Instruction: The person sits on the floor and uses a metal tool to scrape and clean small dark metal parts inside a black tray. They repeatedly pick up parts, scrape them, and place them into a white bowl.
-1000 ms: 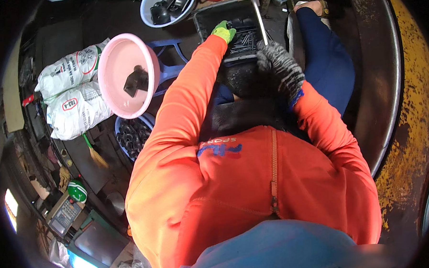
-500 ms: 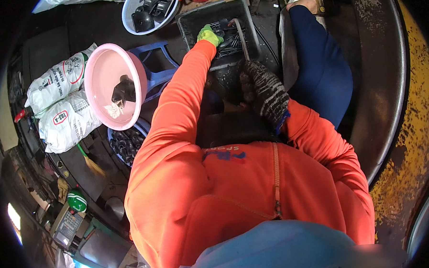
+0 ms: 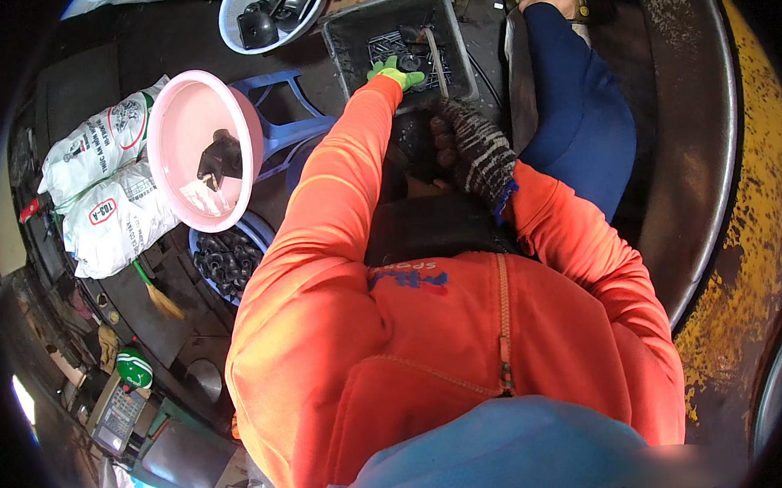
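My left hand [image 3: 395,73], in a yellow-green glove, reaches over the near side of a black rectangular bin [image 3: 341,59]. Its fingers look spread, beside a small round black part [image 3: 410,63]; whether they touch it is hard to tell. Several dark metal rods [image 3: 386,44] lie in the bin. My right hand [image 3: 476,149] wears a black-and-white knit glove and is closed at the bin's near right corner. A thin, pale brown bar [image 3: 438,60] with a bent top rises from its fingers into the bin. The lower end of that bar is hidden by the glove.
At left, a pink basin [image 3: 165,158] with dark parts stands by a blue plastic stool [image 3: 295,135]. Baskets of black parts stand at the far side [image 3: 229,33] and below the basin [image 3: 202,268]. White sacks [image 3: 102,217] lie further left. A person's blue-trousered leg [image 3: 582,118] borders the right.
My left hand has shifted slightly nearer and right, its fingers more spread, showing more of the round part. My right hand and the bar have barely moved. The whole view has shifted slightly.
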{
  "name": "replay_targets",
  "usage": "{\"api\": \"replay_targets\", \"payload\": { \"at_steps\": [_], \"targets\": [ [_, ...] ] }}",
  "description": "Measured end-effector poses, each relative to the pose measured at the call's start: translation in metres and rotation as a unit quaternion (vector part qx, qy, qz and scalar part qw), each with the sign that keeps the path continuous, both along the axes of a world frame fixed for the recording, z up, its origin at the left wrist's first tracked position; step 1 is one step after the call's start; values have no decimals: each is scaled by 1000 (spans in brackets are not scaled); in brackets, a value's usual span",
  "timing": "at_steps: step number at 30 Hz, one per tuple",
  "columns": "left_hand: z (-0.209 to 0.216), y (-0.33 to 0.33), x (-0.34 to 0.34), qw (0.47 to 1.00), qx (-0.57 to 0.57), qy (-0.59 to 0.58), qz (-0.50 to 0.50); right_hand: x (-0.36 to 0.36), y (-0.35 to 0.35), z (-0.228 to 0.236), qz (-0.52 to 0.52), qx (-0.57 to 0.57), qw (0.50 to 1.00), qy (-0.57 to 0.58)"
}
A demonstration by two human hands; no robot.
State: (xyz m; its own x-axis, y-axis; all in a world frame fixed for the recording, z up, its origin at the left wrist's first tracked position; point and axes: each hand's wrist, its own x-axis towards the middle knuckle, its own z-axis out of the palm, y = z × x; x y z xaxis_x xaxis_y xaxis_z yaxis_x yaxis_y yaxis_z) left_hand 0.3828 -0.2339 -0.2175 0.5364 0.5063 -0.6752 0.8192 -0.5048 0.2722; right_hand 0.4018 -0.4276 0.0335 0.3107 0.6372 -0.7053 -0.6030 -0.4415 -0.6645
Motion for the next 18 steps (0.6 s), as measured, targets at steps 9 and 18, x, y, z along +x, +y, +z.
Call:
{"api": "replay_targets", "payload": {
  "at_steps": [9, 18],
  "targets": [
    [30, 10, 10, 983, -22, -156, -92, 3, 3, 4, -159, 20, 983, 92],
    [78, 96, 15, 899, -124, -180, -380, 8, -6, -2, -186, 57, 975, 106]
  ]
}}
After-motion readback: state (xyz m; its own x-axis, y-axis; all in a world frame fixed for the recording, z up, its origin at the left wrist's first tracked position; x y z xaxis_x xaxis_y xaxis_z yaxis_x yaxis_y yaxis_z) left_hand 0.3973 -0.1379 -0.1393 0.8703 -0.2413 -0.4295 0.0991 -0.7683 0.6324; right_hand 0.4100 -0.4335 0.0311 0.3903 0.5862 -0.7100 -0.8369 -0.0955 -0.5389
